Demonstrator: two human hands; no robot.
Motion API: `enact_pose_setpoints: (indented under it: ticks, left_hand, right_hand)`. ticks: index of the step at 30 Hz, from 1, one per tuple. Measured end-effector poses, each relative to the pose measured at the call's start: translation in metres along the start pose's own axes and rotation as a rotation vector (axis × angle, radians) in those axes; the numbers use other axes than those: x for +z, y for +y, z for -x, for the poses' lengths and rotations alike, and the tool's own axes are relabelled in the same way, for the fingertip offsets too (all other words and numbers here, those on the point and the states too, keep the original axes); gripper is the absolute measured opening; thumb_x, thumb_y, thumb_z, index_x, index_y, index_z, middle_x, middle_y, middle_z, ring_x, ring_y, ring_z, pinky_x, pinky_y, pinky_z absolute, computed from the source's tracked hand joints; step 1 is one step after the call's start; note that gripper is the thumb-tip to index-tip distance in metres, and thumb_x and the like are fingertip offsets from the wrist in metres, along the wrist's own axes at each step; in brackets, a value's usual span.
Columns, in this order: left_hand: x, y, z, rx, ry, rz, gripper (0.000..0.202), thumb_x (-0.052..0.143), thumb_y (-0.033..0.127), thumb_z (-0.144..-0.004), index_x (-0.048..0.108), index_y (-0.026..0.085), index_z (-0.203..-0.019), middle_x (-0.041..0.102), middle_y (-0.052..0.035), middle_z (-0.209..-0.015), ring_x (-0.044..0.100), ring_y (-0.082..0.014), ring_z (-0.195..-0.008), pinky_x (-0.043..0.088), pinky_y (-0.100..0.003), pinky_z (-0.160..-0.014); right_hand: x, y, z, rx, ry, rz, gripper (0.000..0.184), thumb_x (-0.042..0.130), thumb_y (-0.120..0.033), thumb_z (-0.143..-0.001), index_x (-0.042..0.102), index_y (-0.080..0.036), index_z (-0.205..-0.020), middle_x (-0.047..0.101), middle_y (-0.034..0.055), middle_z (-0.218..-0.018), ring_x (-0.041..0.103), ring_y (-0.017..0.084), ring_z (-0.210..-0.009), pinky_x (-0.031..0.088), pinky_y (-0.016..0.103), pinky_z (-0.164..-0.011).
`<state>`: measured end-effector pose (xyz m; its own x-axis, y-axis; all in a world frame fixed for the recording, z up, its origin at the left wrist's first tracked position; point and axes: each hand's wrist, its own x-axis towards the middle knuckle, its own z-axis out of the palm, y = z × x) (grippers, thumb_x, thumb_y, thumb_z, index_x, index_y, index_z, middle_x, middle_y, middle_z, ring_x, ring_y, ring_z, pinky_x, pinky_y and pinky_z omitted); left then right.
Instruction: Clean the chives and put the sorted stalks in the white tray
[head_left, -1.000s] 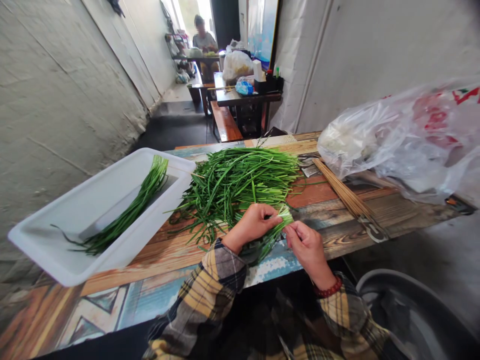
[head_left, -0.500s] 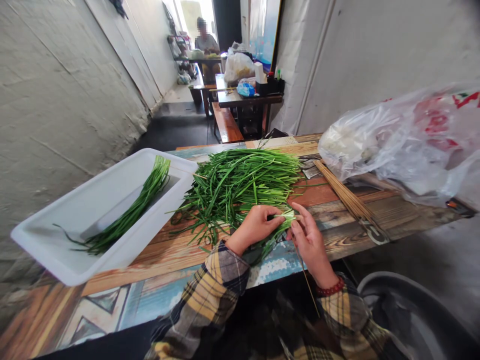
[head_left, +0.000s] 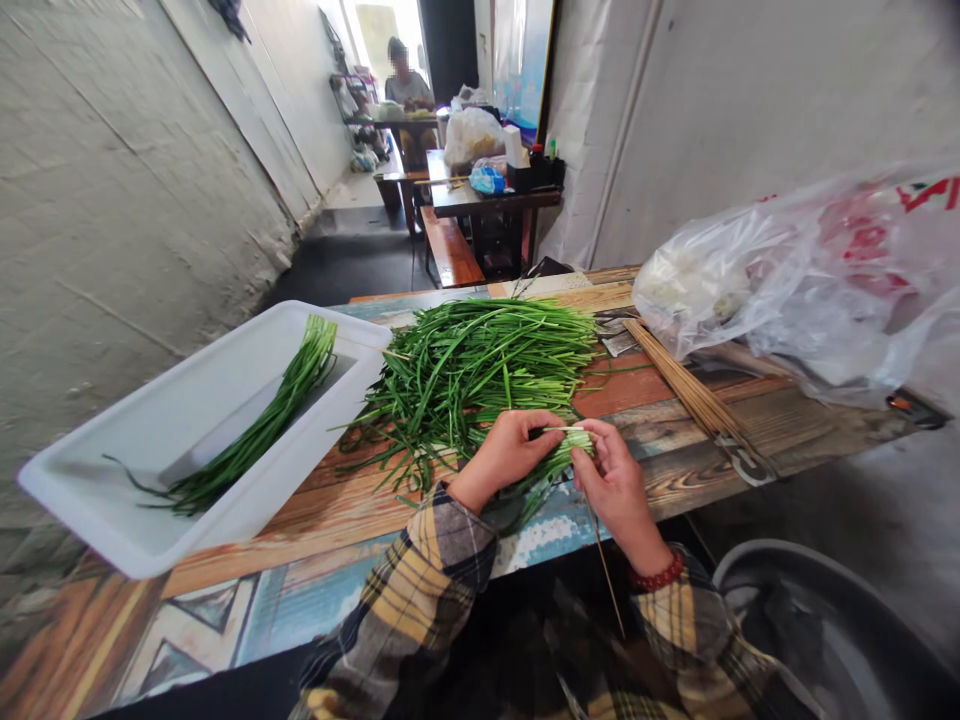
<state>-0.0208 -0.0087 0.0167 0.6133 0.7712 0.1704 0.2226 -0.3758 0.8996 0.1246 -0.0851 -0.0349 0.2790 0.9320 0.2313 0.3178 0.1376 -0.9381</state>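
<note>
A small bunch of garlic chives (head_left: 568,450) is between my hands, its pale cut ends pointing right. My left hand (head_left: 516,448) is closed around it, thumb and fingers near the stems. At the pale ends, my right hand (head_left: 616,480) pinches with thumb and fingertips. A thin wooden skewer (head_left: 610,585) slants down from beneath the right hand; how its upper end meets the chives is hidden. Just beyond lies a big loose pile of garlic chives (head_left: 487,355). To the left, a white plastic tray (head_left: 82,460) holds another chive bundle (head_left: 259,430).
On the right lie a bundle of wooden skewers (head_left: 679,385) and a clear plastic bag (head_left: 787,275) with red print. A grey tub (head_left: 799,560) stands below the table's right edge. Farther back are a dark table (head_left: 487,205), a bench (head_left: 452,250) and a seated person (head_left: 407,88).
My right hand's fingers, spread a moment ago, have closed in on the chives' pale ends. The skewer has shifted slightly left with that hand. My left hand keeps its grip.
</note>
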Motion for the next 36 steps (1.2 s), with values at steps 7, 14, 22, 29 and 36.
enact_pose_setpoints:
  ticks: [7, 14, 22, 29, 36]
  left_hand:
    - [-0.0024, -0.0045, 0.0005, 0.006, -0.074, -0.073, 0.021, 0.055, 0.025, -0.084, 0.071, 0.013, -0.083, 0.071, -0.0028, -0.079, 0.061, -0.0129, -0.073, 0.045, -0.02, -0.069]
    - [-0.0003, -0.0017, -0.0003, -0.022, 0.007, -0.064, 0.023, 0.053, 0.026, -0.085, 0.071, 0.012, -0.084, 0.071, -0.0038, -0.078, 0.06, -0.0127, -0.071, 0.044, -0.021, -0.066]
    - [0.0037, -0.0054, -0.002, 0.014, 0.121, -0.107, 0.014, 0.06, 0.022, -0.081, 0.071, 0.014, -0.083, 0.07, -0.005, -0.081, 0.061, -0.0142, -0.076, 0.045, -0.024, -0.072]
    - [-0.003, -0.0032, -0.0021, 0.009, 0.124, -0.1, 0.015, 0.055, 0.019, -0.083, 0.068, 0.012, -0.084, 0.068, -0.0046, -0.082, 0.06, -0.0132, -0.076, 0.045, -0.022, -0.071]
    - [0.0002, -0.0063, -0.0029, 0.012, 0.167, -0.155, 0.014, 0.056, 0.016, -0.082, 0.07, 0.014, -0.083, 0.069, -0.0046, -0.081, 0.061, -0.0139, -0.077, 0.045, -0.024, -0.074]
  right_hand:
    - [-0.0015, -0.0038, 0.0013, 0.033, -0.076, -0.072, 0.023, 0.053, -0.034, -0.086, 0.052, -0.023, -0.106, 0.06, -0.0025, -0.072, 0.053, 0.01, -0.046, 0.044, 0.024, -0.046]
    - [0.0011, -0.0048, -0.0007, 0.058, -0.05, -0.118, 0.03, 0.053, -0.037, -0.087, 0.05, -0.022, -0.112, 0.062, 0.0002, -0.078, 0.051, 0.01, -0.046, 0.044, 0.024, -0.045]
    - [0.0008, -0.0025, -0.0001, 0.061, -0.023, -0.025, 0.029, 0.052, -0.04, -0.088, 0.056, -0.021, -0.11, 0.057, -0.0025, -0.062, 0.048, 0.011, -0.042, 0.04, 0.023, -0.041]
    - [0.0003, -0.0066, -0.0001, 0.089, -0.038, -0.027, 0.031, 0.053, -0.04, -0.087, 0.058, -0.02, -0.111, 0.055, -0.0038, -0.06, 0.047, 0.01, -0.041, 0.038, 0.023, -0.042]
    - [-0.002, -0.0097, 0.0017, 0.083, -0.037, -0.011, 0.025, 0.053, -0.039, -0.088, 0.058, -0.02, -0.104, 0.055, -0.0047, -0.059, 0.049, 0.01, -0.043, 0.039, 0.022, -0.044]
